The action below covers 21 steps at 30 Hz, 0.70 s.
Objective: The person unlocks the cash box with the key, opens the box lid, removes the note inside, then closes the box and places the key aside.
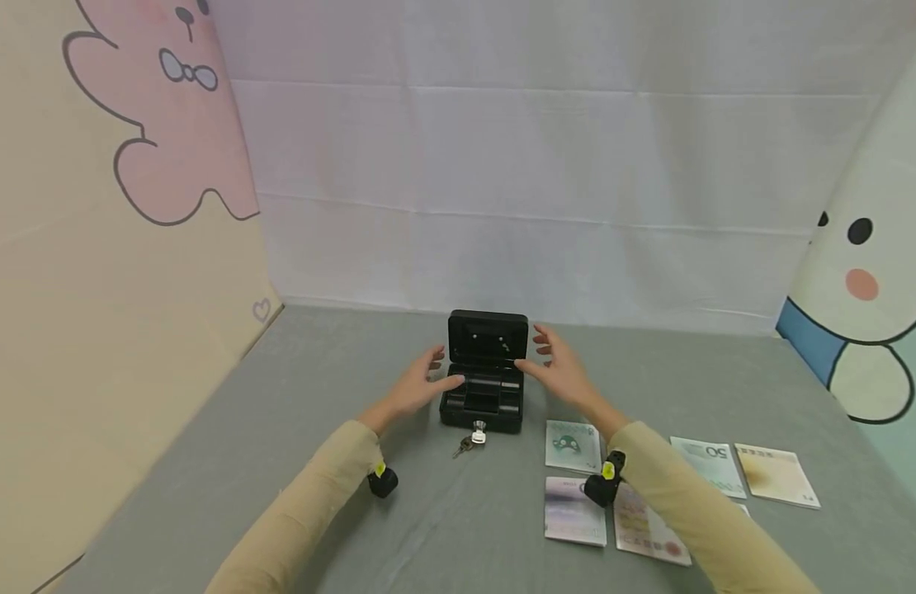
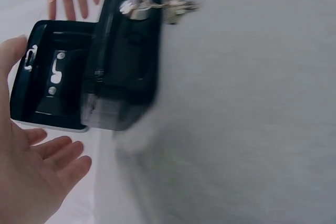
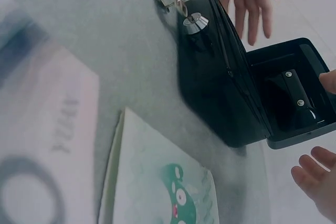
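A small black cash box [image 1: 482,404] stands on the grey table with its lid [image 1: 488,334] raised. Keys [image 1: 464,446] hang from the silver lock [image 1: 479,431] on its front. On the box's left side is my left hand [image 1: 416,386], fingers spread and thumb reaching over the box edge. Opposite it, my right hand [image 1: 564,373] has its fingers beside the lid and its thumb near the hinge. In the left wrist view, the left fingers [image 2: 63,156] lie apart from the lid. The right wrist view shows the right fingers [image 3: 315,169] relaxed beside the lid, holding nothing.
Right of the box lie several banknote-like bundles: a green one [image 1: 572,446], a purple one [image 1: 574,511], a pink one [image 1: 647,528] partly under the right sleeve, another green one [image 1: 710,466] and a yellowish one [image 1: 777,474]. White cloth [image 1: 540,206] hangs behind the table.
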{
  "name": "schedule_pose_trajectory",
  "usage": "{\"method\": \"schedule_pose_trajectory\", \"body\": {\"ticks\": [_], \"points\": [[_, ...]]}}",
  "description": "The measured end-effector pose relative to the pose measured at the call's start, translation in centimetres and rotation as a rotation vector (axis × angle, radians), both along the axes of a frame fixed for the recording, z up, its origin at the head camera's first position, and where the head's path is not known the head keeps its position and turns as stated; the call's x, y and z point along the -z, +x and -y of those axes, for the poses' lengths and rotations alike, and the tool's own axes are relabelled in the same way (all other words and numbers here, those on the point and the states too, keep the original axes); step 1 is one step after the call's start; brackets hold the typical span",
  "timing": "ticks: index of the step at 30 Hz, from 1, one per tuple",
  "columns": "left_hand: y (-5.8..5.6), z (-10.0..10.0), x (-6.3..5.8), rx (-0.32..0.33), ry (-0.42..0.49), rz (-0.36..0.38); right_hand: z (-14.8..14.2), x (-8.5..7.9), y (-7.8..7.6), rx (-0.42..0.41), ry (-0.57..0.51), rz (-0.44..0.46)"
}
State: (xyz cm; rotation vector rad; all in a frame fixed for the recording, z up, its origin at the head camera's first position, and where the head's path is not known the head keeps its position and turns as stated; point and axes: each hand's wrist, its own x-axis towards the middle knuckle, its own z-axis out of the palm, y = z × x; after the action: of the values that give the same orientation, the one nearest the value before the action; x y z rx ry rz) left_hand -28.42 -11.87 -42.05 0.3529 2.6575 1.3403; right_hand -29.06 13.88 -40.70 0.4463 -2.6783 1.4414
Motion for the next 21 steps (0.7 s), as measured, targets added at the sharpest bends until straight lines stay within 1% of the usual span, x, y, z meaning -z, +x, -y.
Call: {"method": "schedule_pose_trajectory", "body": {"ticks": [4, 7, 9, 12, 16, 21], "points": [[-1.2, -0.4, -1.1, -0.023, 0.021, -0.052, 0.6, -0.2, -0.2, -0.01, -0.002, 0.07], [-1.8, -0.8, -1.7, -0.031, 0.035, -0.077, 1.2, -0.2, -0.5, -0.002, 0.001, 0.084], [-2.1, -1.0, -2.0, -0.034, 0.039, -0.076, 1.5, -0.2, -0.6, 0.0, -0.004, 0.086], [-2.3, -1.4, -2.3, -0.02, 0.048, -0.074, 1.9, -0.4, -0.6, 0.002, -0.039, 0.094], [-2.3, -1.6, -2.4, 0.002, 0.073, -0.086, 2.0, -0.4, -0.5, 0.001, -0.072, 0.086], [-1.8, -1.6, -2.3, 0.01, 0.094, -0.114, 1.8, -0.3, 0.0, -0.024, -0.089, 0.04]]}}
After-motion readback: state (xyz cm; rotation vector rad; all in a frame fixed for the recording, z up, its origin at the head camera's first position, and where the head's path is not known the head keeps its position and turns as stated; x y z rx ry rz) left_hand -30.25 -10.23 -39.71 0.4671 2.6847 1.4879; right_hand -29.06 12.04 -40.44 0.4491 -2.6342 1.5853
